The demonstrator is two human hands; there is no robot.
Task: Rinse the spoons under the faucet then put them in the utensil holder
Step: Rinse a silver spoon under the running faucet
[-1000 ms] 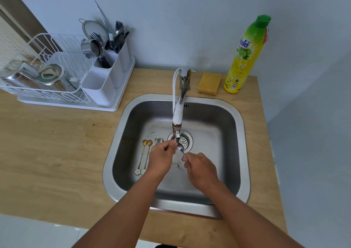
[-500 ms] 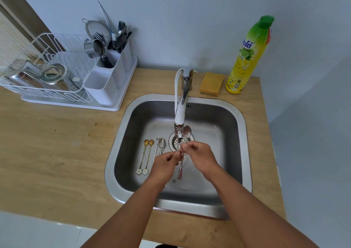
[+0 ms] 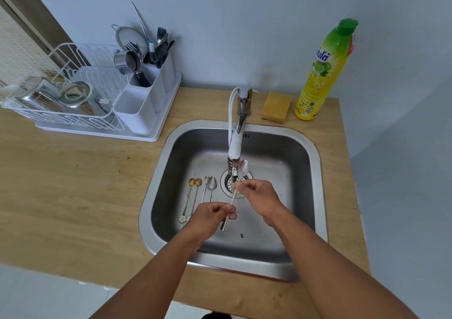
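Under the faucet [image 3: 235,147], both hands [image 3: 259,197] pinch a slim steel spoon [image 3: 243,167].

Only readable text I can see is on the dish soap bottle [image 3: 322,74] standing at the back right of my counter. Its label has a blue brand word in non-Latin script near the top, above a lime picture; I can't make out the letters reliably. Fine print and small round icons lower on the label are too small to read. A red patch on the bottle's right side is illegible too. No other markings legible.
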